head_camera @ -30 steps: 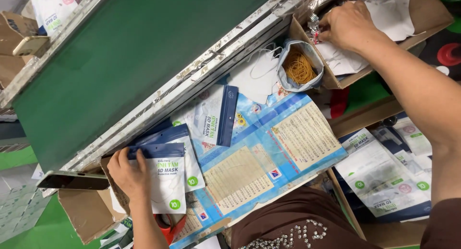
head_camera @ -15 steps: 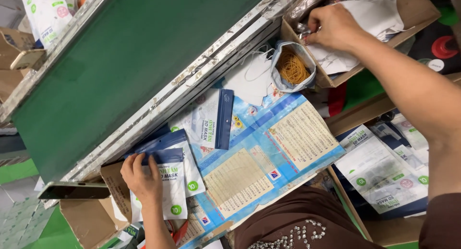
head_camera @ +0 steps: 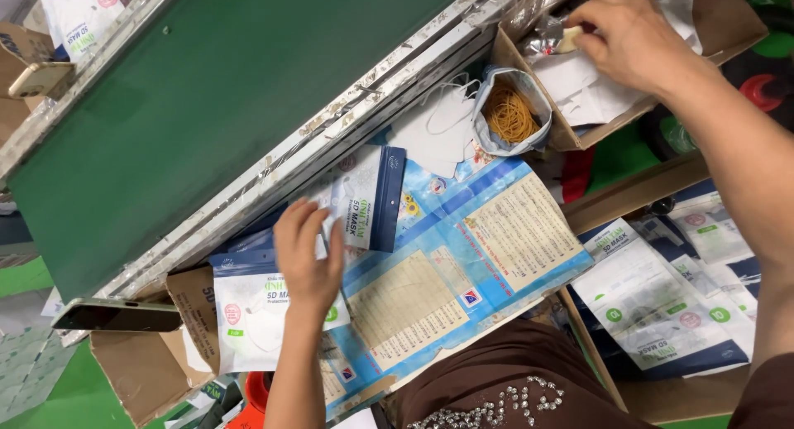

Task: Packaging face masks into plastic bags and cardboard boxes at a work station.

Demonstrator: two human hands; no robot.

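Cardboard box [head_camera: 571, 131]: white masks inside, under right hand [head_camera: 633, 36], fingers pinching something small.
Bag [head_camera: 513, 110]: tan rubber bands, below that hand.
Left hand [head_camera: 308, 259]: spread flat on glossy mask packet [head_camera: 252, 317].

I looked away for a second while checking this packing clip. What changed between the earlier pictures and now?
The left hand slid up off the lower mask packet toward the packet lying above it. The right hand kept working in the cardboard box of white masks, shifting only a little. The bag of rubber bands and the calendar sheet stayed put.
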